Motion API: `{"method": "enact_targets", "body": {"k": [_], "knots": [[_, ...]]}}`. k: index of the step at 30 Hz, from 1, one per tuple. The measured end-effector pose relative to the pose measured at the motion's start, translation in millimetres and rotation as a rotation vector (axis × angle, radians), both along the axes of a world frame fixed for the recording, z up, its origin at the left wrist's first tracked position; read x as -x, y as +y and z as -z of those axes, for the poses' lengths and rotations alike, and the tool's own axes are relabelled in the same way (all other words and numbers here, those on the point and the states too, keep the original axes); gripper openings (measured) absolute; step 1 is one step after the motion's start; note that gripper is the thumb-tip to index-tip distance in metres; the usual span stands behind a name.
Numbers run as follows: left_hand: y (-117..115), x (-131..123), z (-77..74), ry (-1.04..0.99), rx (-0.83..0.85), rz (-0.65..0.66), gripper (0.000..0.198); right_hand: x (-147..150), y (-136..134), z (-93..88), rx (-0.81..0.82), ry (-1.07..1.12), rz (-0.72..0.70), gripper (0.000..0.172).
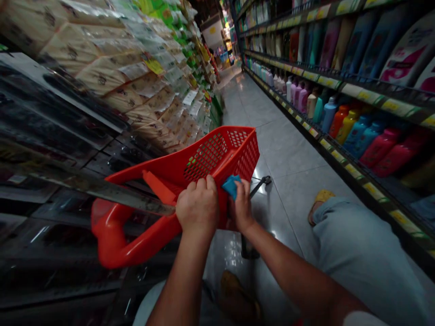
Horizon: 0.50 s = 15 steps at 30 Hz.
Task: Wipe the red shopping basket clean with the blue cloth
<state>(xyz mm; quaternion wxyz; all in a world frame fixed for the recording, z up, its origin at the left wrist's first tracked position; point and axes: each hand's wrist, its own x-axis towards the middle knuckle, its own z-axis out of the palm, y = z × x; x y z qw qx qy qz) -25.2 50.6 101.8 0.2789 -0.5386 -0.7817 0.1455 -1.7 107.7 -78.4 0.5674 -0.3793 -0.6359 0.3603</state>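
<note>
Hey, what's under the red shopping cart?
Sticking out from under the red cart is a dark leg with a wheel at its end, on grey floor tiles. The rest of the underside cannot be seen: the cart itself and the right forearm cover it.

Room above floor between red cart and shelf (obstacle: one leg)

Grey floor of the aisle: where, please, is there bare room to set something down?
Bare tiles show between the red cart and the bottle shelf, and farther up the aisle. Crowded: by the yellowish right shoe, and at the cart's side, where the left hand grips it and the right hand holds a blue cloth.
</note>
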Motion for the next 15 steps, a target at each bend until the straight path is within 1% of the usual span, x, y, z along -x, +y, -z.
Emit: {"method": "enact_targets", "body": {"k": [2,4,6,9,10,11,14,15], "knots": [[-4,-1,1.6,0.001,0.02,0.007,0.038,-7,17,19.5,0.161,-0.021,0.109,0.044],[-8,-1,2.7,-0.004,0.033,0.009,0.039,-13,24,35.1,0.253,-0.032,0.162,0.045],[-13,0,3.1,-0.011,0.027,0.018,0.04,-17,20,40.6,0.247,-0.043,0.151,0.047],[-18,5,3.5,-0.032,-0.01,0.058,0.04,-24,6,40.2,0.152,-0.059,0.052,0.05],[-19,6,3.7,-0.041,-0.027,0.075,0.039,-25,3,41.7,0.157,-0.058,0.038,0.051],[-20,8,3.8,-0.05,-0.045,0.092,0.038,-27,0,44.6,0.193,-0.053,0.05,0.051],[-24,11,3.8,-0.057,-0.09,0.126,0.035,-30,-6,58.6,0.378,-0.027,0.18,0.049],[-24,12,3.8,-0.05,-0.105,0.136,0.034,-30,-8,62.2,0.412,-0.02,0.211,0.048]]}}
